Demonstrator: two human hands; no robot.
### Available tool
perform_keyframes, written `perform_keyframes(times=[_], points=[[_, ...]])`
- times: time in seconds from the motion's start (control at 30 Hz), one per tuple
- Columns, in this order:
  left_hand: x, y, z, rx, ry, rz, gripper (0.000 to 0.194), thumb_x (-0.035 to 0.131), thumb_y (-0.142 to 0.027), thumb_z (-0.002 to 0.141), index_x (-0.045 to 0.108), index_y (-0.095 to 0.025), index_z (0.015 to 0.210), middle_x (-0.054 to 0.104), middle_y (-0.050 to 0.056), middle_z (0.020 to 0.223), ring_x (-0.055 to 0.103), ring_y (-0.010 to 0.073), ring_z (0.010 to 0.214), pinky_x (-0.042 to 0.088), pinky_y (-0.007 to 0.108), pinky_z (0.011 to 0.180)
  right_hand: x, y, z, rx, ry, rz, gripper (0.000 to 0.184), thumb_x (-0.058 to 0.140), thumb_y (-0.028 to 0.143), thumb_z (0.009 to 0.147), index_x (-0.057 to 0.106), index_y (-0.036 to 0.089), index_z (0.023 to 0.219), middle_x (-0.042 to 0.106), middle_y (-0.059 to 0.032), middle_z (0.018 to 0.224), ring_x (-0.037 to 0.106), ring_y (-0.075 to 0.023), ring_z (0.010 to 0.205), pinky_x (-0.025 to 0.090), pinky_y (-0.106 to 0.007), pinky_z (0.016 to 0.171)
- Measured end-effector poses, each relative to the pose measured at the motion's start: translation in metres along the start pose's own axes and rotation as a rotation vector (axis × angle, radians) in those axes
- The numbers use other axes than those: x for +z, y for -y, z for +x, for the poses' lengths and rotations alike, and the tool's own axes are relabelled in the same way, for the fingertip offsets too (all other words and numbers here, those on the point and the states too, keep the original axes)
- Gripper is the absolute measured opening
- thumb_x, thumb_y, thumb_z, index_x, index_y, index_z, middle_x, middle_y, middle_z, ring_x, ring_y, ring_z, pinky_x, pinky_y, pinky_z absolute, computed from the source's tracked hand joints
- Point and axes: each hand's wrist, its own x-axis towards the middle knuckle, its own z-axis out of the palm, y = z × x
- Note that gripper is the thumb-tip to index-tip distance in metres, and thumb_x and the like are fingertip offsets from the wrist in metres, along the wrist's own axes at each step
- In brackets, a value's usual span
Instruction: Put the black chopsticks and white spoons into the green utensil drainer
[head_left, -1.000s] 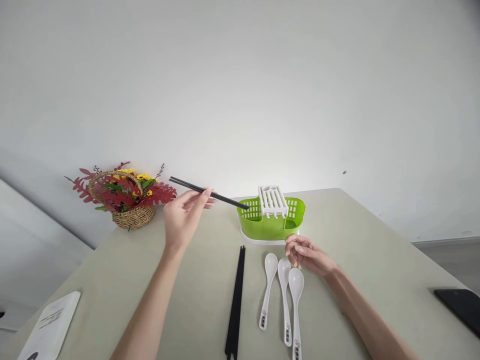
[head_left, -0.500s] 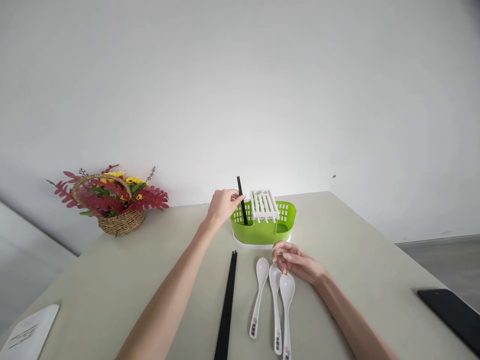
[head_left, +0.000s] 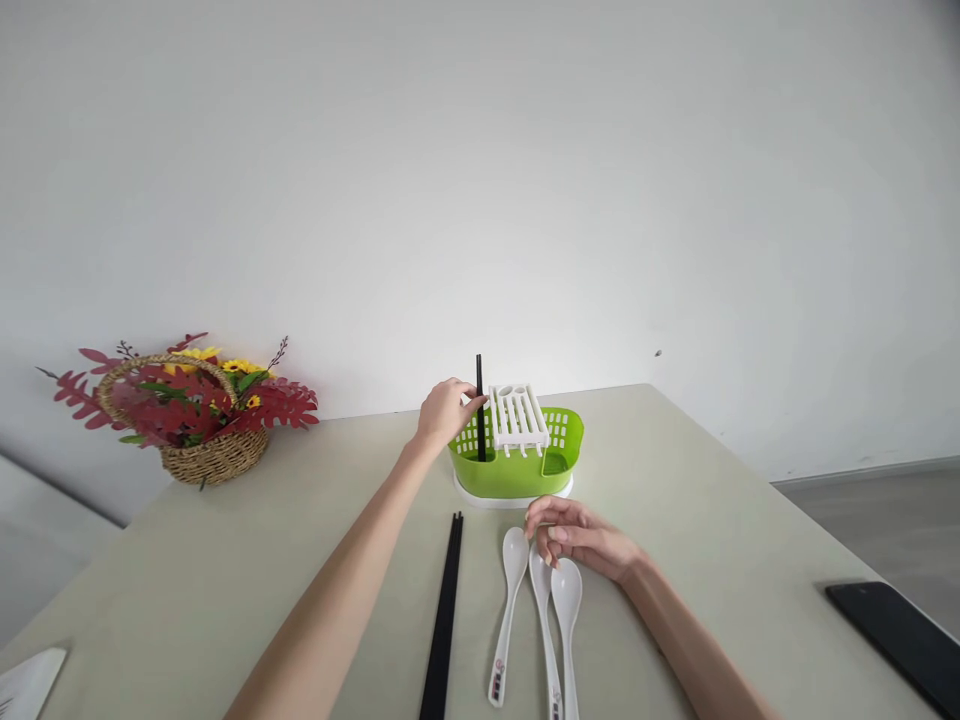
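Black chopsticks (head_left: 481, 420) stand nearly upright in the left end of a green utensil basket (head_left: 510, 482), pinched near their upper part by my left hand (head_left: 448, 412). A white slatted rack (head_left: 517, 415) with small hooks spans the basket's middle. My right hand (head_left: 581, 533), fingers loosely curled and holding nothing I can see, hovers over the heads of three white spoons: the left spoon (head_left: 507, 610), the middle spoon (head_left: 547, 625) and the right spoon (head_left: 568, 610). More black chopsticks (head_left: 442, 625) lie together on the table to the left of the spoons.
A wicker basket (head_left: 217, 458) of artificial red and yellow flowers stands at the table's back left by the wall. A black phone (head_left: 896, 635) lies at the right edge. A white object (head_left: 34, 680) lies at the near left corner. The table (head_left: 675, 470) meets the wall behind.
The chopsticks in my left hand have gone from tilted to nearly upright in the basket. My right hand stays over the spoons. The view has shifted slightly.
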Motion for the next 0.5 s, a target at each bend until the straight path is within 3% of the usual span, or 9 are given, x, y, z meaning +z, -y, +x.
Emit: perform_keyframes(times=[0.17, 0.3, 0.43, 0.5], points=[[0.006, 0.007, -0.008, 0.042, -0.041, -0.023, 0.032, 0.065, -0.049, 0.096, 0.078, -0.021, 0.103, 0.076, 0.010, 0.108, 0.067, 0.0264, 0.098, 0.051, 0.039, 0.090, -0.002, 0.000, -0.002, -0.036, -0.021, 0.003, 0.038, 0.085, 0.041, 0.086, 0.073, 0.021, 0.115, 0.073, -0.0073, 0.107, 0.067, -0.0128, 0.074, 0.053, -0.024, 0.063], [0.004, 0.009, -0.030, 0.051, -0.210, -0.075, 0.027, 0.061, -0.042, 0.099, 0.071, -0.021, 0.113, 0.072, 0.011, 0.118, 0.064, 0.0266, 0.110, 0.048, 0.042, 0.102, -0.001, -0.001, -0.002, -0.037, -0.049, -0.011, 0.038, 0.085, 0.043, 0.085, 0.073, 0.021, 0.113, 0.073, -0.0073, 0.105, 0.067, -0.0134, 0.073, 0.052, -0.025, 0.063], [-0.002, 0.012, -0.064, -0.031, -0.483, -0.206, 0.023, 0.055, -0.041, 0.102, 0.065, -0.021, 0.110, 0.069, 0.011, 0.114, 0.065, 0.0219, 0.099, 0.052, 0.035, 0.090, -0.001, -0.002, -0.003, -0.050, -0.084, -0.011, 0.037, 0.085, 0.043, 0.085, 0.074, 0.020, 0.112, 0.072, -0.0069, 0.102, 0.063, -0.0126, 0.071, 0.051, -0.026, 0.064], [-0.005, 0.013, -0.086, -0.120, -0.549, -0.235, 0.026, 0.055, -0.044, 0.101, 0.063, -0.021, 0.108, 0.067, 0.010, 0.107, 0.064, 0.0201, 0.090, 0.052, 0.033, 0.081, -0.002, -0.004, -0.004, -0.049, -0.149, 0.002, 0.038, 0.087, 0.042, 0.082, 0.075, 0.020, 0.110, 0.072, -0.0064, 0.100, 0.061, -0.0121, 0.068, 0.051, -0.026, 0.063]])
